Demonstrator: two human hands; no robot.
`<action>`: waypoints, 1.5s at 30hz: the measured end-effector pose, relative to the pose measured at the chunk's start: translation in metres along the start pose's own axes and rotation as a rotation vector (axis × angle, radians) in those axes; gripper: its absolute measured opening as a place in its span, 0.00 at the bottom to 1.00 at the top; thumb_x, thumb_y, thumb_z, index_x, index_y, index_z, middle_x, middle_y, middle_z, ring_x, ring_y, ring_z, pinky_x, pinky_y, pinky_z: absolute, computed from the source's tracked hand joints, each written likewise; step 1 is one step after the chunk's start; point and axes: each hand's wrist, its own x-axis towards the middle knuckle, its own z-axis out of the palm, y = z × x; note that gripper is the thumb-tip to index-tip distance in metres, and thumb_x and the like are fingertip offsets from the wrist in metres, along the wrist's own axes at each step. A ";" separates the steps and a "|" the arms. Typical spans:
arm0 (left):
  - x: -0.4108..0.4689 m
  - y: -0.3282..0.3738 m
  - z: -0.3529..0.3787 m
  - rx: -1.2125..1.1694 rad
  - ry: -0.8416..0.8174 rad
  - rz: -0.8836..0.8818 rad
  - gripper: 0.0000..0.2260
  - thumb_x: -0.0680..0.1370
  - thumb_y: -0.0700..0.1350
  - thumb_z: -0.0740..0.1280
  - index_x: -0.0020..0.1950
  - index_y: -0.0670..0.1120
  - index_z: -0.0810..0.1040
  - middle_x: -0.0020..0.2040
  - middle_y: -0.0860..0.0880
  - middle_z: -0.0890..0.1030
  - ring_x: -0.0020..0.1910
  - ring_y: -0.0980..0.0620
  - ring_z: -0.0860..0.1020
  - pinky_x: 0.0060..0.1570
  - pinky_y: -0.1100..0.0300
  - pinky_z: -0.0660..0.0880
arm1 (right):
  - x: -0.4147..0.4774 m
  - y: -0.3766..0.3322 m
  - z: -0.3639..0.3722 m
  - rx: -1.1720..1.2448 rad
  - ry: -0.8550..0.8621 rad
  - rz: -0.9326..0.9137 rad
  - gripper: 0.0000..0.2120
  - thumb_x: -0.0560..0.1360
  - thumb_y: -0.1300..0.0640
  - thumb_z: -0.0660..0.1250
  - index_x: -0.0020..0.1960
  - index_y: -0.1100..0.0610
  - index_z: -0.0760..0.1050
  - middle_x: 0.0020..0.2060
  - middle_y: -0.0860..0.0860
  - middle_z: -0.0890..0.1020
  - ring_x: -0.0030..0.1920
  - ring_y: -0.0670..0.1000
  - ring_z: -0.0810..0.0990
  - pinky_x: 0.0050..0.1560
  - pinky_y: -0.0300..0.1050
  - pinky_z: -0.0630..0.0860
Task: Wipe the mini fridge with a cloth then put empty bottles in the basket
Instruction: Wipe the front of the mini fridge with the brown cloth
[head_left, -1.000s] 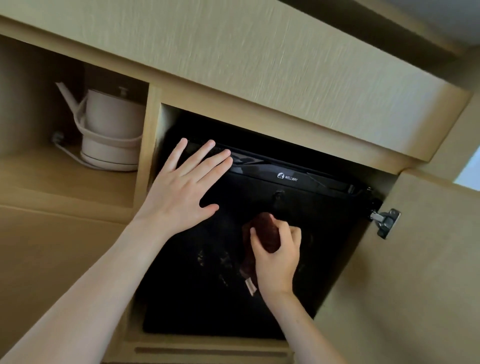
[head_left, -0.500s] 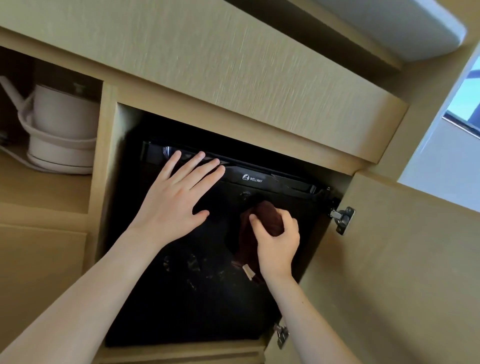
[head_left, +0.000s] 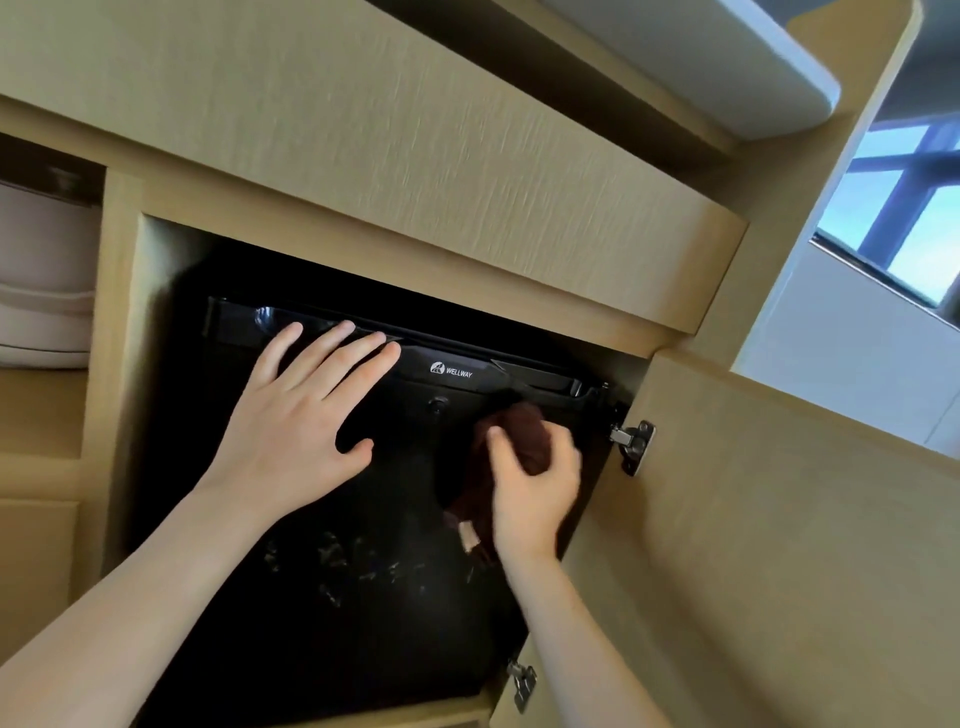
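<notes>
Right hand (head_left: 532, 491): closed around a bunched dark brown cloth (head_left: 522, 434), which is pressed against the upper right of the mini fridge (head_left: 322, 597) door, just below its top trim. The hand is blurred, so a wiping stroke is judged to be under way.

Left hand (head_left: 296, 431): open, fingers spread, laid flat on the upper left of the door with fingertips on the top trim; nothing is gripped. Bracing is the likely purpose.

The fridge is set inside a wooden cabinet (head_left: 415, 171), whose door (head_left: 779, 545) is swung open at the right. Pale smudges are seen on the lower door panel, so the wiping is judged unfinished.

No bottles and no basket are in view; that part is taken as not yet begun. The fridge is shut, contents hidden. A pale kettle (head_left: 44, 275) is partly seen in the left-hand compartment.
</notes>
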 end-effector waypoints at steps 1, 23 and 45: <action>0.001 0.002 0.002 0.003 0.005 0.001 0.42 0.66 0.50 0.77 0.78 0.48 0.66 0.75 0.48 0.70 0.76 0.46 0.65 0.77 0.43 0.52 | -0.006 -0.004 0.005 -0.039 -0.081 -0.070 0.11 0.71 0.55 0.76 0.51 0.52 0.79 0.48 0.50 0.77 0.48 0.38 0.75 0.50 0.26 0.71; 0.005 0.008 -0.001 0.017 -0.056 -0.038 0.39 0.66 0.54 0.68 0.78 0.49 0.66 0.74 0.50 0.71 0.75 0.48 0.65 0.76 0.46 0.46 | 0.022 0.010 -0.033 -0.040 -0.150 0.021 0.28 0.74 0.60 0.69 0.64 0.34 0.64 0.60 0.47 0.63 0.53 0.46 0.73 0.46 0.32 0.76; 0.003 0.004 0.002 0.000 -0.035 -0.029 0.41 0.67 0.52 0.77 0.78 0.50 0.66 0.74 0.50 0.70 0.75 0.53 0.63 0.76 0.42 0.51 | 0.000 0.019 -0.015 0.017 0.044 -0.060 0.30 0.70 0.58 0.77 0.68 0.42 0.72 0.62 0.46 0.69 0.57 0.30 0.70 0.54 0.18 0.65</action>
